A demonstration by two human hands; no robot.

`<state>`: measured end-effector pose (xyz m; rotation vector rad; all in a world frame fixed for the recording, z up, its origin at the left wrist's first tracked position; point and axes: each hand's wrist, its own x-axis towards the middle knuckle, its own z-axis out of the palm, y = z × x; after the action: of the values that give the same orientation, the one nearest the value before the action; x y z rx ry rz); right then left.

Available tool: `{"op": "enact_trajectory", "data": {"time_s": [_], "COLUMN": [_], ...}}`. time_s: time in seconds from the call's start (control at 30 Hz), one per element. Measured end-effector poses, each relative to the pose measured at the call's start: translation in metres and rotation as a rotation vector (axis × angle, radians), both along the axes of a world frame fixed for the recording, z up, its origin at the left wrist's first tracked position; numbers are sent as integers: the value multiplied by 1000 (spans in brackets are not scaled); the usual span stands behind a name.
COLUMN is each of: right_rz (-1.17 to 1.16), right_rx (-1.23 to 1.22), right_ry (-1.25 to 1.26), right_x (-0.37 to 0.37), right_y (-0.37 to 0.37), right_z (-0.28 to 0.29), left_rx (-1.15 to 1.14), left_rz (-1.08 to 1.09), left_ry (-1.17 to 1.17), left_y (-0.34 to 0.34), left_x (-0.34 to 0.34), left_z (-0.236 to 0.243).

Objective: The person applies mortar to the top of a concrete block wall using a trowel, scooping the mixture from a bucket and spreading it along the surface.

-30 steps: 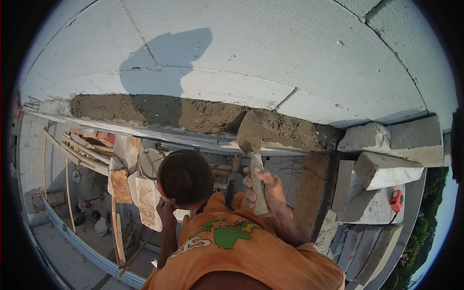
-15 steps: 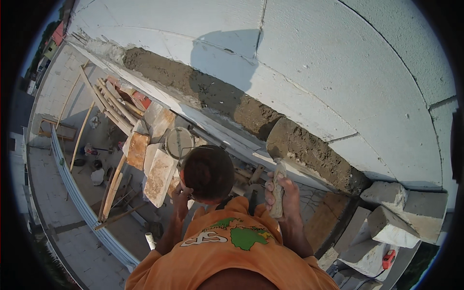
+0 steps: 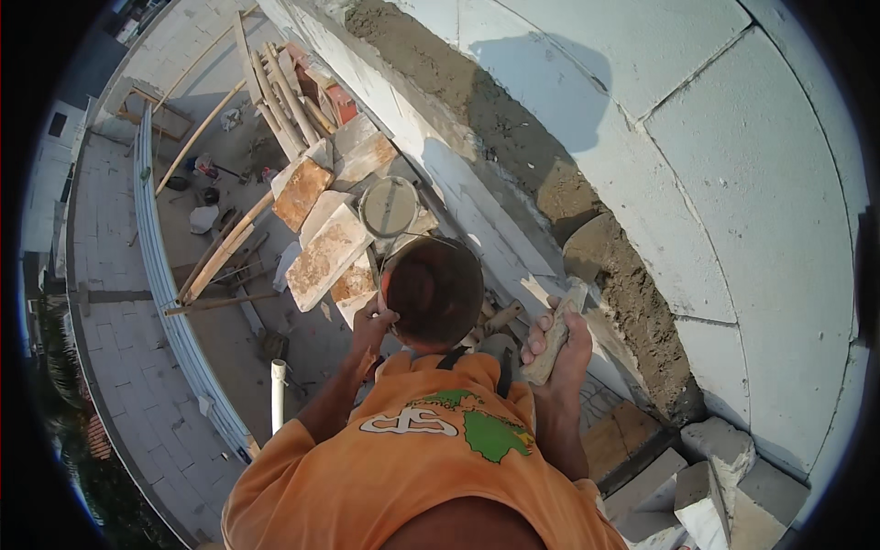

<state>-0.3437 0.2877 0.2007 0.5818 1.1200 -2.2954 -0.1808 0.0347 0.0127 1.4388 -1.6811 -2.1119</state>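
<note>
Head view shows the left hand (image 3: 371,325) gripping the bucket (image 3: 433,289) rim — likely to steady it — while the right hand (image 3: 561,344) clasps the trowel (image 3: 587,249), blade over mortar (image 3: 642,316).

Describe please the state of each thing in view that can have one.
Trowel: held in the right hand, blade against mortar.
Mortar: spread in a rough strip beside white blocks.
Dark bucket: gripped at its rim by the left hand; contents too dark to tell.
Round container: upright, contents unclear.

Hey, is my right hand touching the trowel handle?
Touching. The head view shows your right hand closed around the trowel handle.
</note>
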Motion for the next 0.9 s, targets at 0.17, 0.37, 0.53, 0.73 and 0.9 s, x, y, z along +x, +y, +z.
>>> {"op": "enact_trajectory", "data": {"time_s": [0.17,0.37,0.53,0.73,0.9], "right_rz": [-7,315,403,727,922], "right_rx": [57,86,358,594,691], "right_ry": [48,80,230,360,262], "right_x": [-13,-1,10,11,12], "right_y": [-19,-34,-25,-18,-22], "right_z": [-1,-10,-29,-71,-115], "left_rx": [5,106,151,265,300], "left_rz": [24,259,435,764,1002], "left_ry": [0,23,36,-44,-52], "left_y": [1,17,28,40,38], "left_x": [2,35,43,111,173], "left_z": [-25,-73,-75,-115,-153]}}
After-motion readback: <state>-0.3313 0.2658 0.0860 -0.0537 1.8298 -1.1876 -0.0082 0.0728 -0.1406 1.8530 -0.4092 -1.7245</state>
